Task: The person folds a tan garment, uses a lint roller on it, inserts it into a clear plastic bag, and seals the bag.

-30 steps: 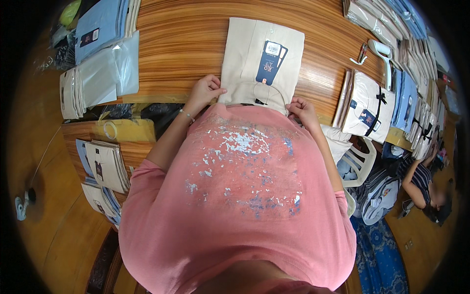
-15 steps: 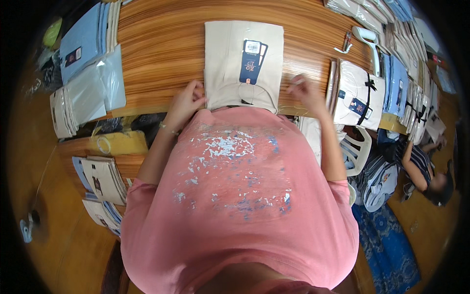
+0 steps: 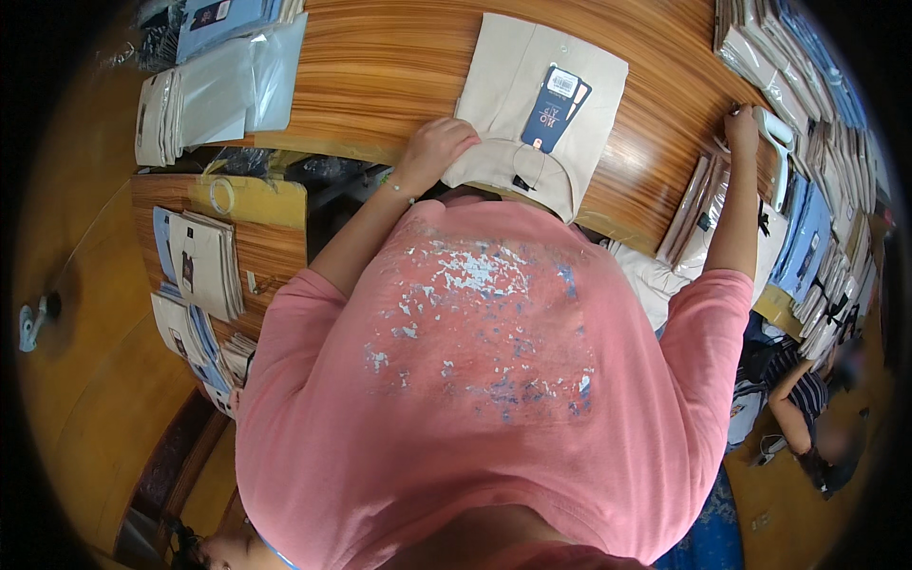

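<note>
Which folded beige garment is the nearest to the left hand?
The garment in the middle, by the left hand; the other beige garments lie farther away, in piles at both sides.

Left hand (image 3: 440, 152) touches folded garment (image 3: 506, 90); right hand (image 3: 742, 128) seems curled beside roller (image 3: 776, 161).

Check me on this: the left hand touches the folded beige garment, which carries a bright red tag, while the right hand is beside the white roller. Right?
Not quite: the tag on the folded beige garment is dark blue, not red, as the head view shows.
</note>
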Demonstrator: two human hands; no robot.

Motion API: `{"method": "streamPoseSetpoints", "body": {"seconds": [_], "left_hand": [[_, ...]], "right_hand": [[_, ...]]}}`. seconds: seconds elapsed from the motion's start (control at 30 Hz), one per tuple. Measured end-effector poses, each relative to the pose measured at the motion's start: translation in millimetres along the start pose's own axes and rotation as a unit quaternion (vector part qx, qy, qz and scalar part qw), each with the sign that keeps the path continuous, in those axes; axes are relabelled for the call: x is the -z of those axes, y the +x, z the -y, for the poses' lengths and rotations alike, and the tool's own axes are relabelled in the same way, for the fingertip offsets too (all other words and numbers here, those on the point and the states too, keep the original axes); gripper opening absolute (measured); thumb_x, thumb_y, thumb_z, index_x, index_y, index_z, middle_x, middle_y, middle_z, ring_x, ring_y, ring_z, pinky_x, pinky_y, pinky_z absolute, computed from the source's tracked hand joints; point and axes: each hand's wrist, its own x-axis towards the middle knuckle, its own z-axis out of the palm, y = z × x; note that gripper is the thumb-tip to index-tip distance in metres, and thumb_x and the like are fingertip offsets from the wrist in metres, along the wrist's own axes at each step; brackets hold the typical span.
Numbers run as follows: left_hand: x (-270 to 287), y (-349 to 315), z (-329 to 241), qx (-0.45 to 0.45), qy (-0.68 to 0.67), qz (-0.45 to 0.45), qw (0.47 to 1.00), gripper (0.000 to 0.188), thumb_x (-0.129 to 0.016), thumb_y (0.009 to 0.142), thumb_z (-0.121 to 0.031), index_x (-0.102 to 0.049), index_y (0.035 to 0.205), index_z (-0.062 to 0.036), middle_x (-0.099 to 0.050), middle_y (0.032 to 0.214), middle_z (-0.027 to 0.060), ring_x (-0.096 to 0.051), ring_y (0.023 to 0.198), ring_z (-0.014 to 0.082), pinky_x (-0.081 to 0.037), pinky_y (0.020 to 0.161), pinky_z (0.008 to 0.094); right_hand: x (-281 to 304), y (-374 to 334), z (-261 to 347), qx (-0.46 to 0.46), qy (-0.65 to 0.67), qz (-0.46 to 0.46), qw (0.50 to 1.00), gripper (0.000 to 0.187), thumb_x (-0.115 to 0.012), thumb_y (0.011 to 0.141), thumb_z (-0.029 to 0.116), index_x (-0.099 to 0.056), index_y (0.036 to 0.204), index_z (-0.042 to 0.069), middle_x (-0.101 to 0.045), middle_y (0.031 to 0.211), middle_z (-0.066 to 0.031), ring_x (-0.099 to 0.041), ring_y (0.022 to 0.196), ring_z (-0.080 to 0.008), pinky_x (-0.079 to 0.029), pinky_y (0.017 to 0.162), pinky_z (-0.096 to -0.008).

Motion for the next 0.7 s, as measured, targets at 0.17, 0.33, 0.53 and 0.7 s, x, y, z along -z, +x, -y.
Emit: {"method": "streamPoseSetpoints", "body": {"seconds": [0.17, 0.33, 0.53, 0.7], "left_hand": [[6, -4, -12, -0.002, -0.010, -0.008, 1.000, 0.011, -0.060, 0.082, -0.013, -0.061, 0.086, -0.0035, -0.061, 0.089, 0.0079, -0.057, 0.084, 0.0270, -0.045, 0.074, 0.0354], [13, -13, -24, -0.044, -0.020, 0.021, 0.999, 0.010, -0.062, 0.081, -0.014, -0.062, 0.082, -0.0039, -0.060, 0.094, 0.0058, -0.057, 0.087, 0.0248, -0.045, 0.075, 0.0338], [18, -14, -32, -0.072, -0.055, 0.032, 0.995, 0.011, -0.061, 0.082, -0.016, -0.062, 0.082, -0.0053, -0.060, 0.094, 0.0052, -0.056, 0.089, 0.0239, -0.045, 0.077, 0.0345], [14, -14, -32, 0.092, -0.355, -0.042, 0.929, 0.011, -0.056, 0.088, -0.012, -0.060, 0.089, -0.0011, -0.061, 0.101, 0.0076, -0.058, 0.093, 0.0177, -0.045, 0.084, 0.0292]], "right_hand": [[27, -35, 27, 0.077, 0.019, -0.073, 0.994, 0.038, -0.060, 0.080, 0.022, -0.055, 0.107, -0.004, -0.059, 0.099, -0.0294, -0.058, 0.095, -0.0409, -0.046, 0.082, -0.0459], [82, -148, 118, 0.256, 0.357, -0.104, 0.892, 0.031, -0.060, 0.082, 0.010, -0.057, 0.109, -0.004, -0.062, 0.088, -0.0159, -0.058, 0.077, -0.0216, -0.047, 0.072, -0.0324], [76, -286, 203, 0.277, 0.293, 0.166, 0.900, 0.029, -0.061, 0.082, 0.018, -0.050, 0.104, 0.003, -0.061, 0.085, -0.0199, -0.061, 0.079, -0.0349, -0.048, 0.067, -0.0416], [66, -305, 228, 0.324, 0.296, 0.155, 0.885, 0.024, -0.061, 0.080, 0.015, -0.049, 0.097, 0.003, -0.062, 0.083, -0.0194, -0.061, 0.077, -0.0361, -0.047, 0.066, -0.0438]]}}
